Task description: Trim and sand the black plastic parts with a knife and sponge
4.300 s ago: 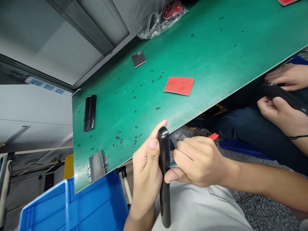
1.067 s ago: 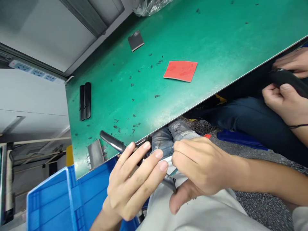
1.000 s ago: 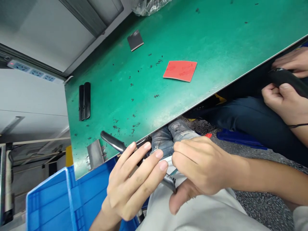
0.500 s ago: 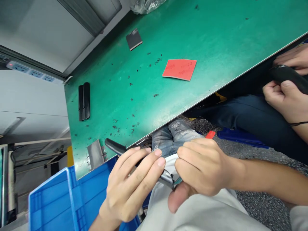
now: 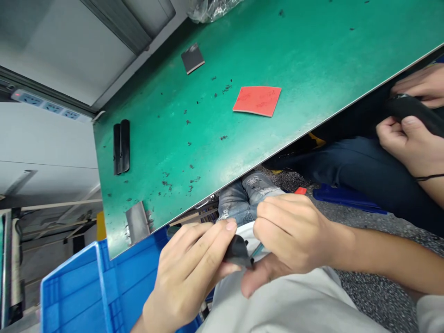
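My left hand [image 5: 192, 273] is closed round a black, curved plastic piece [image 5: 238, 252], in front of my lap. Its near end points at my right hand and shows a hollow, trough-like edge. Most of the piece is hidden behind my fingers. My right hand [image 5: 289, 236] is curled into a fist round a thin bluish tool [image 5: 257, 249], of which only a short length shows. The tool's tip lies at the end of the black piece, and my right thumb is stretched out just below that end.
Two black curved pieces [image 5: 121, 147] lie side by side on the green table [image 5: 166, 152]. A red pad [image 5: 257, 101], a dark square pad [image 5: 193, 58], a grey pad [image 5: 138, 223] and black shavings also lie there. A blue crate [image 5: 76, 286] stands at left. A co-worker's hands [image 5: 412, 134] hold a black piece.
My left hand has turned the black piece, so its hollow end faces me more and its far end sticks out less over the table edge. My right hand has barely moved.
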The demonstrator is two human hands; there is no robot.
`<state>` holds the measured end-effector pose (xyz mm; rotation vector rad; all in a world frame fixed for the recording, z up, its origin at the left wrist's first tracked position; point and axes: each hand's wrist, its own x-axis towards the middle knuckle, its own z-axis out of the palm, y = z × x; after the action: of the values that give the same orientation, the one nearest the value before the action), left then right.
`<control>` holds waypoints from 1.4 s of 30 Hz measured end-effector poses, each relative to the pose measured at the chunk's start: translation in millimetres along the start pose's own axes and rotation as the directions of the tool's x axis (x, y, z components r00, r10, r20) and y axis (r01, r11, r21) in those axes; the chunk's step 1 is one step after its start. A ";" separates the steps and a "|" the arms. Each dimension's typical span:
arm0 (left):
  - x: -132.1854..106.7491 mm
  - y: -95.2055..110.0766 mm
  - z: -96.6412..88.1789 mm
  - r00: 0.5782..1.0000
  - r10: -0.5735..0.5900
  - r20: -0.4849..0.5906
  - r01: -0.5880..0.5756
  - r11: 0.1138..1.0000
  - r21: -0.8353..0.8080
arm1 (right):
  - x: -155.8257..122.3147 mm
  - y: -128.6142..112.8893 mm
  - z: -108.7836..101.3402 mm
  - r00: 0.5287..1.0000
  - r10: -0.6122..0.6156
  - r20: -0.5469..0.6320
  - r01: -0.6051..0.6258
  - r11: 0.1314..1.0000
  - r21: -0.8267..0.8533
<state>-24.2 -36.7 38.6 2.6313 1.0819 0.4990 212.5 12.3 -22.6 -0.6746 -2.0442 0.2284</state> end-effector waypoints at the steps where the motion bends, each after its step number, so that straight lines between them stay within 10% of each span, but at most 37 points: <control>1: 0.6 0.0 -0.7 1.000 -0.001 0.004 0.001 1.000 0.000 | 0.1 0.3 -1.3 1.000 0.001 0.028 -0.001 1.000 -0.015; 30: 4.0 7.2 4.1 0.983 -0.168 0.078 0.180 0.963 -0.199 | -3.6 8.3 10.1 0.978 -0.101 -0.181 0.097 0.995 -0.030; 35: 4.0 10.7 2.9 0.995 -0.097 0.018 0.098 0.992 -0.078 | -9.2 10.1 5.6 0.993 0.121 0.006 -0.119 0.966 0.228; 42: -0.5 11.9 -1.3 0.998 -0.048 0.044 0.049 0.999 -0.022 | -8.6 12.1 -0.1 0.987 0.045 0.156 -0.079 0.972 0.220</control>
<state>-17.6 -45.2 43.9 2.5770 1.1170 0.4389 220.6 17.7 -33.8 -0.5945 -2.1004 0.5547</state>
